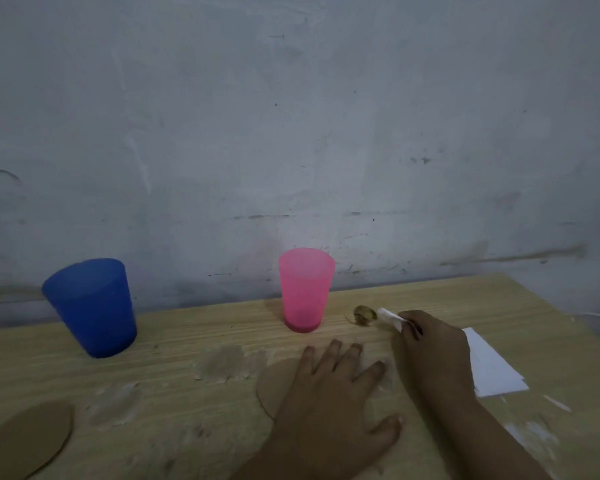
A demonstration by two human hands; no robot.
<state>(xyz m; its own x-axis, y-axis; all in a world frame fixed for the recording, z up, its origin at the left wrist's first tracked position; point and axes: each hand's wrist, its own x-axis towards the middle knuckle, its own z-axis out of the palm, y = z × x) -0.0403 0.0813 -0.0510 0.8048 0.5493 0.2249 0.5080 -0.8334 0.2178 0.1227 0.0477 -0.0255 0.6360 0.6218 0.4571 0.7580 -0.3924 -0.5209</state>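
Right of centre, the right hand [426, 344] pinches a folded tissue [390, 317] just beside the brown smear [364, 315] near the pink cup [305, 289]. Best to press it flat and sweep inward, clear of the cup. The left hand [336, 403], fingers spread, rests on 1 cardboard disc [274, 386].

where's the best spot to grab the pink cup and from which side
Probably round its upper half, coming from the front. The pink cup stands upright and widens toward the rim, so a wrap there should not slide off, and the room wall close behind blocks a rear approach.
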